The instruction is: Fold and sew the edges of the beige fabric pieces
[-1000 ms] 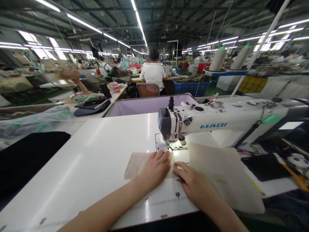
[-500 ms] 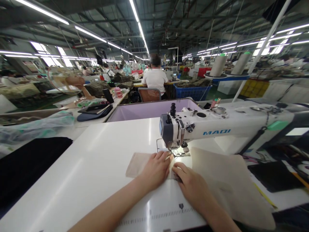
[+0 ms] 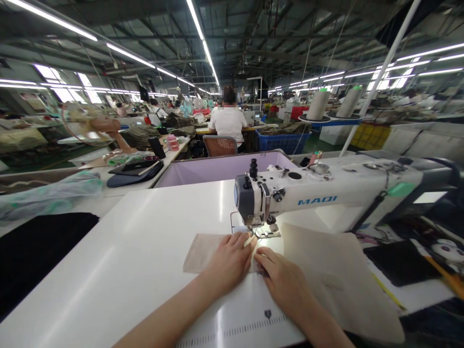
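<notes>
A small beige fabric piece (image 3: 197, 252) lies flat on the white sewing table, its right end under my hands at the sewing machine (image 3: 270, 200). My left hand (image 3: 232, 256) rests over this piece, fingers bent and close together, with a pale fold showing between the fingertips near the presser foot (image 3: 266, 234). Just to the right, my right hand (image 3: 284, 278) has its thumb and fingers closed on the near edge of the same piece. The exact grip is partly hidden beneath the fingers. A larger beige fabric panel (image 3: 326, 261) spreads beside my right hand.
Thread cones (image 3: 318, 104) stand behind the machine. A lilac-lined bin (image 3: 217, 169) borders the table's far edge. Dark cloth (image 3: 43, 261) lies at the left. A black flat item (image 3: 395, 261) lies right of the panel. Ahead sits a person in a white top (image 3: 228, 122).
The whole view has shifted slightly, with the machine and table appearing a little further left and the hands a little lower. Both hands keep nearly the same place beside the presser foot.
</notes>
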A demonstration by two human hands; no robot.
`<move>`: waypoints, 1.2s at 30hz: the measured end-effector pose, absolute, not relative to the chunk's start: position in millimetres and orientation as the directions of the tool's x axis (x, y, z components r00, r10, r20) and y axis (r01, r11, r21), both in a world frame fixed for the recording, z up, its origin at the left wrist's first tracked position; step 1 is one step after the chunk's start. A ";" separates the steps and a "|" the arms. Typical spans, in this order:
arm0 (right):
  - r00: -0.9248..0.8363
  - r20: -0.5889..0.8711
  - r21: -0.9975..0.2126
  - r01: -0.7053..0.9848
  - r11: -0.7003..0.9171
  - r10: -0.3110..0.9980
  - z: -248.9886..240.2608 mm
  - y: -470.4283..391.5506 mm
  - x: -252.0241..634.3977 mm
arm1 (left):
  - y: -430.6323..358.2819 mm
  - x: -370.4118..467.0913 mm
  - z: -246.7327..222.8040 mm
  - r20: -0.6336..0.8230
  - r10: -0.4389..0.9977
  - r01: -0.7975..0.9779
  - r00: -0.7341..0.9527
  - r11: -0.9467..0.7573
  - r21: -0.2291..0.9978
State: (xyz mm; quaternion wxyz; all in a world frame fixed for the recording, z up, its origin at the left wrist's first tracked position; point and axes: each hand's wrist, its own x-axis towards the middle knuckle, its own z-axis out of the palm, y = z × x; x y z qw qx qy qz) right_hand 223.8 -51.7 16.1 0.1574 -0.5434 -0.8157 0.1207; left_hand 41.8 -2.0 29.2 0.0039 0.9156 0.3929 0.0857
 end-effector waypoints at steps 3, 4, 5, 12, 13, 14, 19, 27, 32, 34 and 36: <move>-0.355 0.135 -0.379 0.844 0.379 0.925 16.5 -50.0 223.6 | 0.2 41.7 29.2 0.148 0.723 0.722 0.675 -0.688 0.071; -0.350 0.141 -0.384 0.843 0.377 0.926 16.9 -49.1 223.5 | 0.9 41.6 29.4 0.147 0.724 0.724 0.674 -0.687 0.067; -0.346 0.147 -0.390 0.840 0.376 0.926 17.5 -48.5 223.5 | 1.2 41.5 29.6 0.146 0.724 0.725 0.674 -0.686 0.062; -0.358 0.123 -0.424 0.824 0.375 0.926 17.2 -61.0 227.6 | -21.8 36.7 25.9 0.148 0.678 0.679 0.720 -0.732 0.053; -0.364 0.115 -0.416 0.827 0.377 0.924 15.9 -64.1 228.3 | -26.9 35.3 24.9 0.148 0.658 0.658 0.739 -0.751 0.054; -0.370 0.108 -0.408 0.830 0.381 0.923 14.5 -66.6 228.9 | -31.2 33.9 24.2 0.151 0.635 0.635 0.757 -0.771 0.059; -0.359 0.080 -0.406 0.840 0.359 0.930 14.1 -64.8 229.3 | -32.5 29.6 25.7 0.211 0.574 0.569 0.791 -0.818 0.090; -0.354 0.109 -0.421 0.830 0.366 0.929 28.1 -37.4 224.2 | 2.8 28.9 32.1 0.244 0.585 0.564 0.773 -0.811 0.155; -0.341 0.123 -0.420 0.833 0.360 0.932 30.3 -27.2 222.6 | 24.7 28.9 35.6 0.222 0.585 0.562 0.780 -0.811 0.163; -0.341 0.132 -0.419 0.832 0.365 0.931 29.2 -25.8 222.6 | 30.9 29.6 37.6 0.210 0.594 0.575 0.776 -0.804 0.151; -0.339 0.149 -0.432 0.822 0.370 0.929 27.4 -26.5 222.9 | 34.1 30.4 38.0 0.197 0.605 0.591 0.771 -0.796 0.133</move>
